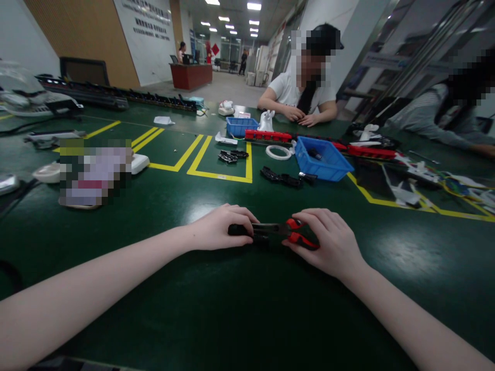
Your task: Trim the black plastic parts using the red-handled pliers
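Between my hands, just above the green table point(216, 304), lie pliers point(297, 233) with red and black handles. My right hand point(328, 239) is closed around the handles. Their dark jaws reach left to a small black part point(236, 230), which my left hand point(222, 228) pinches between thumb and fingers. The exact shape of that part is partly hidden by my fingers, and I cannot tell whether the jaws grip it. Beyond my hands several black pieces point(282, 176) lie in a row beside a blue bin point(324, 158).
A blurred-out phone-like object point(96, 178) rests at the left near a white box point(139, 164). Farther back are a second blue bin point(242, 126), a white ring point(278, 152) and red strips point(268, 135). A person point(309, 93) sits across the table; another sits at the right.
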